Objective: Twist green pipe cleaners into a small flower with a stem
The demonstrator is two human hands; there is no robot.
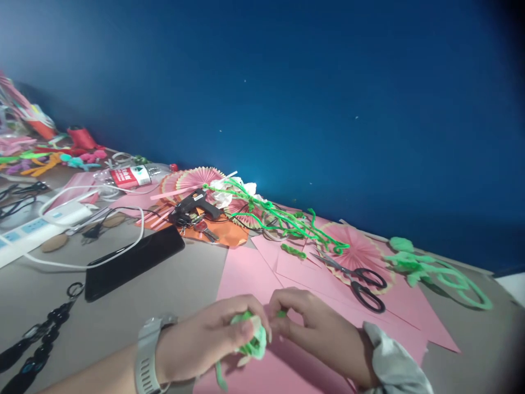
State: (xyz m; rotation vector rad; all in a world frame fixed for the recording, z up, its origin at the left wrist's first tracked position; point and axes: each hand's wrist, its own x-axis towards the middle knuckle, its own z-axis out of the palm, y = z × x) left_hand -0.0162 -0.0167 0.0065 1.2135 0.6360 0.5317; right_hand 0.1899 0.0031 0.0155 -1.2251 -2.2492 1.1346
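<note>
My left hand (205, 342) wears a grey watch and is closed on a coiled light-green pipe cleaner (251, 345), whose tail hangs below the fingers. My right hand (318, 328), in a grey sleeve, pinches the other end of that green pipe cleaner right beside the left fingertips. Both hands hover low over pink paper sheets (254, 273) on the grey table (192, 273). Black scissors (361, 282) lie just beyond the right hand on the pink sheets.
A black phone (133, 261) lies at left with a white cable and power strip (30, 230). Behind are a black glue gun (197, 203), pink paper fans (356, 251), green pipe cleaners (283, 219), a green pipe-cleaner shape (435, 271), a bottle (131, 176) and a blue wall.
</note>
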